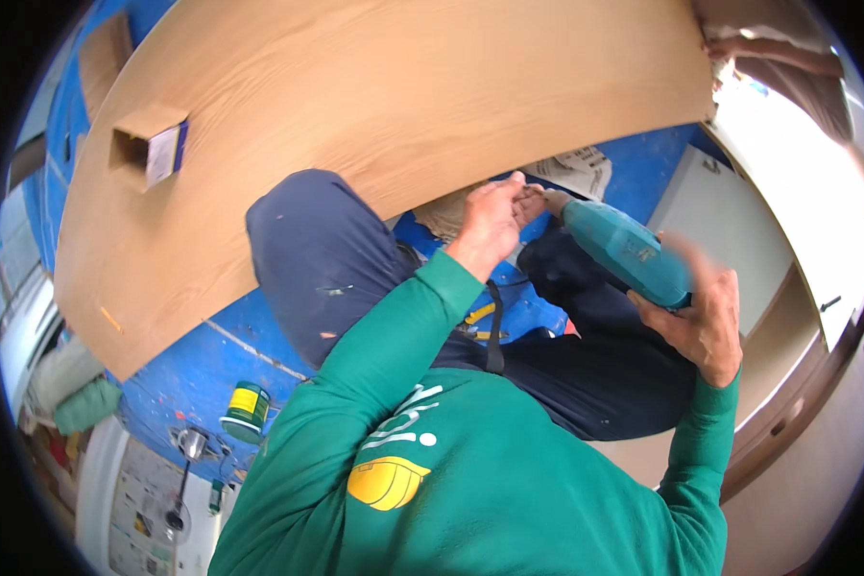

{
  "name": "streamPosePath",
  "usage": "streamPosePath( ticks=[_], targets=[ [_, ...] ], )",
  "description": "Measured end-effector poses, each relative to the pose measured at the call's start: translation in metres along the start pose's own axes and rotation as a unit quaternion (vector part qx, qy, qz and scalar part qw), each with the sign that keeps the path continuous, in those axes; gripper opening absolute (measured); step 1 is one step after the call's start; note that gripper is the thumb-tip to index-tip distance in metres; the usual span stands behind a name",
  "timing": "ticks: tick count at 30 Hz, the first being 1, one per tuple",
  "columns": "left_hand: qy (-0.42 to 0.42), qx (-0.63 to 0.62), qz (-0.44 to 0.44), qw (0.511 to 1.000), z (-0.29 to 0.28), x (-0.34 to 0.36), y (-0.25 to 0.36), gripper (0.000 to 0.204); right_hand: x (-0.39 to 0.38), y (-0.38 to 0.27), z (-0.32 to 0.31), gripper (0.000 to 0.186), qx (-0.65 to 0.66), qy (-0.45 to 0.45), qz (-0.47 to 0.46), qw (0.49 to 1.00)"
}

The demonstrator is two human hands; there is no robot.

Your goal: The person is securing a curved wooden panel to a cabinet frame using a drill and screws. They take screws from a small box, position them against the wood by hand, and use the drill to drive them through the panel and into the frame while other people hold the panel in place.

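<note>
A teal power tool [626,252] with a long rounded body lies slantwise over my right thigh, its narrow nose pointing up and left. My right hand [706,322] wraps round its rear end, and the forefinger is blurred. At the nose, my left hand [497,216] has its fingers drawn together. Something small and dark seems to be between those fingertips, but I cannot make out what. A large wood-grain panel [432,91] stretches out beyond my left hand, its near edge close to the fingertips.
An open cardboard box [146,149] stands on the panel. Blue sheeting [187,360] covers the floor, with a green-and-yellow tin [247,411] at left. Yellow-handled tools [485,317] lie between my legs. Pale boards [725,226] are at right; another person's arm [773,53] shows at the far right.
</note>
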State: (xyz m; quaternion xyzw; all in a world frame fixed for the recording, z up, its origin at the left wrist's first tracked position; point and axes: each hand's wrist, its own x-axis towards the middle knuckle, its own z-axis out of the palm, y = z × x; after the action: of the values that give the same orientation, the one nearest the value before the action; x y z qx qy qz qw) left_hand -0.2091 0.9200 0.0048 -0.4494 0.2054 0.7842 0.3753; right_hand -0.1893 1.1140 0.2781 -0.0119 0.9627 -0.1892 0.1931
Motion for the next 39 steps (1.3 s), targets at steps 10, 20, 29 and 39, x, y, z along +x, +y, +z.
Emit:
streamPosePath(
  ticks=[10,20,29,39],
  targets=[
    [-0.031,0.007,-0.031,0.999,0.010,-0.013,0.006,0.017,-0.015,0.007,0.003,0.069,0.013,0.034,-0.006,0.999],
    [-0.057,0.021,-0.054,0.997,0.043,0.014,-0.027,0.021,-0.029,0.018,0.007,0.067,0.026,0.028,0.075,0.996],
    [-0.068,-0.034,-0.037,0.996,0.039,0.034,-0.036,0.022,-0.025,0.027,0.030,0.071,0.042,0.025,0.044,0.998],
    [-0.122,-0.144,-0.069,0.980,0.064,0.049,-0.051,0.020,-0.008,0.015,0.017,0.063,0.004,0.032,0.079,0.996]
  ],
)
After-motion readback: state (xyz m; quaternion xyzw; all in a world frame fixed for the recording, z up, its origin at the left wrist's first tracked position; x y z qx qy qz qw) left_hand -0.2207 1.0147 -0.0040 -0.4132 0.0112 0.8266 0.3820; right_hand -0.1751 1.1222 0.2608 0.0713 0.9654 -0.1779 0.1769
